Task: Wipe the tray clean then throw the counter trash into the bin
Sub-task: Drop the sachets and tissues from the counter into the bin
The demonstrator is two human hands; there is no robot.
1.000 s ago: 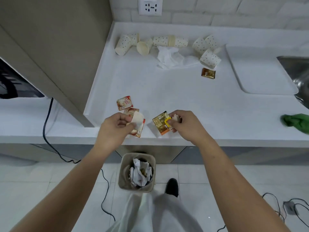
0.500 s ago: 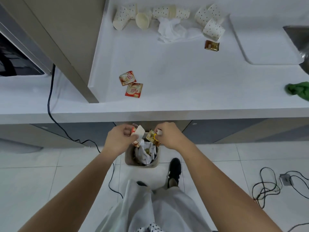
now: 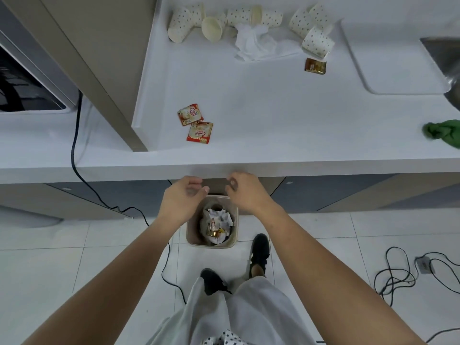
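Observation:
My left hand (image 3: 183, 197) and my right hand (image 3: 245, 192) hover just above the beige bin (image 3: 191, 241) on the floor, both with loose fingers and nothing in them. Crumpled paper and gold sachets lie inside the bin. On the white counter (image 3: 261, 100) two red coffee sachets (image 3: 195, 123) lie near the front left. Several dotted paper cups (image 3: 317, 42), a crumpled white tissue (image 3: 256, 44) and a gold sachet (image 3: 315, 66) lie at the back. The white tray (image 3: 388, 56) sits at the right.
A green cloth (image 3: 441, 131) lies at the counter's right edge and a sink corner (image 3: 445, 53) shows beyond the tray. A beige cabinet panel (image 3: 82, 46) bounds the counter on the left. Black cables (image 3: 398, 272) trail over the tiled floor. My feet stand beside the bin.
Both hands carried sachets and a scrap from the counter edge down over the bin and let them go; the trash now lies in the bin and the hands are empty.

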